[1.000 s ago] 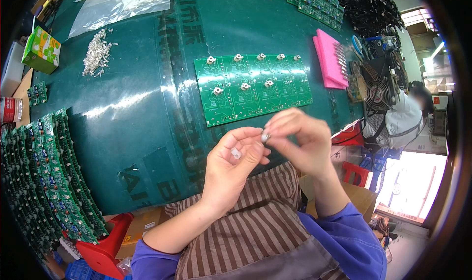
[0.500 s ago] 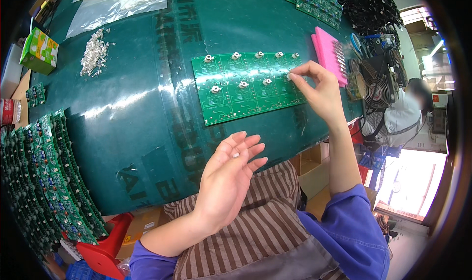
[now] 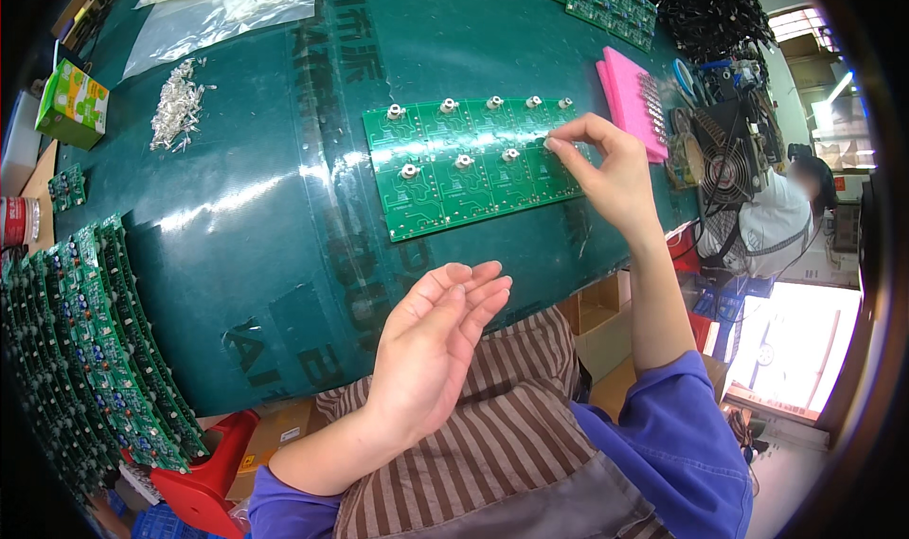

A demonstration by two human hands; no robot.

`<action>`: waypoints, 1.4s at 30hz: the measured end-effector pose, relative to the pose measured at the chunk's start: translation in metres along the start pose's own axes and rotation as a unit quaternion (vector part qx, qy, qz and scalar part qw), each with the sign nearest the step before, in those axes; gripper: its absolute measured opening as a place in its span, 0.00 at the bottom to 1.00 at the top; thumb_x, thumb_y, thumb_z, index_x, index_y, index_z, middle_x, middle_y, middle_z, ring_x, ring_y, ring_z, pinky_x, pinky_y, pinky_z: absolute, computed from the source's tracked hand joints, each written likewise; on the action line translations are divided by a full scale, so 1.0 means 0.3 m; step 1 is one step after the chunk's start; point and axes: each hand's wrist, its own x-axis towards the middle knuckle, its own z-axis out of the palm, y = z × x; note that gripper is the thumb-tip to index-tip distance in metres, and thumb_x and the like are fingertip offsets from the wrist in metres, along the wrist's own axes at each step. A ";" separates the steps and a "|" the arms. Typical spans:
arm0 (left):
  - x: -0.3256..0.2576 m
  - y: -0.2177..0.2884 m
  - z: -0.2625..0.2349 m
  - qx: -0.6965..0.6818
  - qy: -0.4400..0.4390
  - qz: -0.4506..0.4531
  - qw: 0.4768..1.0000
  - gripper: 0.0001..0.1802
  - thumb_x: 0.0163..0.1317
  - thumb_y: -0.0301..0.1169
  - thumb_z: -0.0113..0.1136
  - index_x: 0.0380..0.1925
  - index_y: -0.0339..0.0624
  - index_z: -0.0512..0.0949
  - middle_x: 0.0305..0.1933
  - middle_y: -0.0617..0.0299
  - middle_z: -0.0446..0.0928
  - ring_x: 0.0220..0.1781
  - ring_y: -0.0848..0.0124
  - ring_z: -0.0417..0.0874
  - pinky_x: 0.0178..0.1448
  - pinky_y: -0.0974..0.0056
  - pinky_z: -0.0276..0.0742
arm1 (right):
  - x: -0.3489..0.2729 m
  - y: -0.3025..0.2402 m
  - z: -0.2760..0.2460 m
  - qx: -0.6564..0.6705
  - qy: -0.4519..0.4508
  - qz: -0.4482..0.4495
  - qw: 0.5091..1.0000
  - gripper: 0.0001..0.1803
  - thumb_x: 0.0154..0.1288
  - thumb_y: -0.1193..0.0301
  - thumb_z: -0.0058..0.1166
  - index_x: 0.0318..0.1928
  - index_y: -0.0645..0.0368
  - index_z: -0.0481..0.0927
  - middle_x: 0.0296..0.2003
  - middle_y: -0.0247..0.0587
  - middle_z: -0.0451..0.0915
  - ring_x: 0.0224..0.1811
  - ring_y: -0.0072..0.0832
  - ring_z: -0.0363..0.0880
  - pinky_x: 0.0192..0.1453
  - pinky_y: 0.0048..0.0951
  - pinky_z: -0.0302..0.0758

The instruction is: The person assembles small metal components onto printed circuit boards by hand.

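Observation:
A green circuit board panel (image 3: 445, 179) lies on the dark green table mat (image 3: 256, 208), with several small white round parts seated along its top and middle rows. My right hand (image 3: 606, 165) pinches a small white part (image 3: 549, 144) between thumb and forefinger at the panel's right end, touching the board. My left hand (image 3: 440, 335) hovers over the table's near edge above my striped apron, palm cupped and facing right. Whether anything lies in the palm is hidden.
Stacked green populated boards (image 3: 85, 350) fill the left edge. A pile of small metal parts (image 3: 175, 113) and a green-yellow box (image 3: 71, 104) sit at far left. A pink foam block (image 3: 625, 99), black cables (image 3: 701, 9) and a fan (image 3: 724, 165) lie right. Another person (image 3: 786, 217) sits beyond.
My right hand left my left hand, carried a small part to the panel's right end and lowered it there. My left hand opened and stayed near the table edge.

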 end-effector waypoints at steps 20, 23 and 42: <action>0.021 -0.011 -0.012 0.019 -0.003 -0.013 1.000 0.13 0.68 0.28 0.44 0.50 0.35 0.67 0.54 0.45 0.71 0.52 0.63 0.76 0.58 0.63 0.73 | -0.024 -0.011 0.017 -0.034 0.039 -0.006 0.999 0.05 0.54 0.77 0.59 0.31 0.63 0.78 0.29 0.41 0.81 0.33 0.32 0.81 0.39 0.28 0.74; 0.021 -0.011 -0.010 0.026 -0.004 -0.018 0.999 0.13 0.69 0.30 0.44 0.50 0.37 0.67 0.54 0.45 0.71 0.51 0.64 0.77 0.57 0.64 0.74 | -0.035 0.000 0.020 -0.050 0.042 -0.043 0.997 0.05 0.53 0.77 0.60 0.31 0.63 0.78 0.30 0.41 0.81 0.34 0.31 0.80 0.41 0.28 0.74; 0.002 -0.019 -0.016 0.106 -0.034 -0.034 0.993 0.14 0.69 0.35 0.48 0.47 0.37 0.73 0.40 0.62 0.75 0.40 0.76 0.74 0.47 0.71 0.73 | 0.065 0.423 -0.246 -0.275 0.198 -0.059 0.939 0.07 0.58 0.69 0.57 0.34 0.59 0.77 0.29 0.42 0.77 0.35 0.35 0.76 0.41 0.33 0.72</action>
